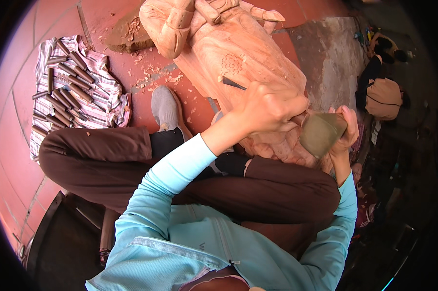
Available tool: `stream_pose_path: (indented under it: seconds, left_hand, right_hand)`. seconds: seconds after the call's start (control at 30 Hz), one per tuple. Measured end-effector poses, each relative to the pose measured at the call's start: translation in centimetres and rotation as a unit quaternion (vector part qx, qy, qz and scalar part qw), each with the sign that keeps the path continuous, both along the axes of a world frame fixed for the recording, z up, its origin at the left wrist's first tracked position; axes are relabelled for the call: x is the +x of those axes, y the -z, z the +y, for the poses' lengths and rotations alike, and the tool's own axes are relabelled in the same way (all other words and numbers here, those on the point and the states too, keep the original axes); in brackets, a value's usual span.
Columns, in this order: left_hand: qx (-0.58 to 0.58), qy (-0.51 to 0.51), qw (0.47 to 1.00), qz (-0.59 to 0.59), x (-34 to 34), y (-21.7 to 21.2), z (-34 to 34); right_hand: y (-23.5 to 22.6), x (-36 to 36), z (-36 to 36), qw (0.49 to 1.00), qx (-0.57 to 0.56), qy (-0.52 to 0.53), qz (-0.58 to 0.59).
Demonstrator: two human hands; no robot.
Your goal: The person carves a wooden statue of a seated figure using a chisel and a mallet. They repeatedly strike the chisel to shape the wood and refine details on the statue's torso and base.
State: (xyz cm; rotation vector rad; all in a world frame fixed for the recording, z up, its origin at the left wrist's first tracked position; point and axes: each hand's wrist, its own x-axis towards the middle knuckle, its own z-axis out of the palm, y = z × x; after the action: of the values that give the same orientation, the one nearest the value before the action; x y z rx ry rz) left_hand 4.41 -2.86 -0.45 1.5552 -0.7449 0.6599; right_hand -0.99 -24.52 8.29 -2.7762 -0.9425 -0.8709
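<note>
A large carved wooden figure (257,53) in a draped robe lies in front of me, with a round swirl motif cut into its surface. My left hand (272,104) is closed around a carving chisel (233,83). The chisel's dark blade points up and left, its tip near the carved wood below the motif; the fist hides most of the handle. To the right, my right hand (347,127) grips a greenish-brown block-shaped mallet (322,135). The mallet's face is close to the chisel's butt end; whether they touch I cannot tell.
Several chisels with brown handles lie on a striped cloth (114,104) at the left. Wood shavings (153,72) litter the red tiles beside a rough wood block (126,36). My bent legs (257,191) flank the figure's near end. A person (384,97) is at the far right.
</note>
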Motion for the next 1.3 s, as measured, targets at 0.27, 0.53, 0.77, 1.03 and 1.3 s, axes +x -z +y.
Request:
stream_pose_path:
  seconds: [0.27,0.53,0.77,1.03,1.3]
  left_hand:
    - [0.025,0.009,1.000,-0.008,-0.5,-0.3,0.1]
    - [0.042,-0.025,0.999,-0.017,-1.2,-0.9,-0.3]
    - [0.025,-0.008,1.000,0.010,-0.2,-1.5,-0.3]
    - [0.013,-0.007,0.999,0.049,0.6,-1.9,0.2]
    - [-0.027,-0.003,0.999,0.036,1.2,-1.7,0.4]
  right_hand:
    - [1.5,0.7,-1.0,0.997,0.040,-0.056,-0.041]
    - [0.4,0.7,-0.3,0.998,0.009,-0.048,-0.050]
    - [-0.4,0.2,0.5,0.999,0.010,0.043,-0.021]
    - [-0.9,-0.4,3.1,0.985,0.080,0.147,0.030]
    - [-1.0,1.3,1.0,0.999,-0.040,0.023,0.000]
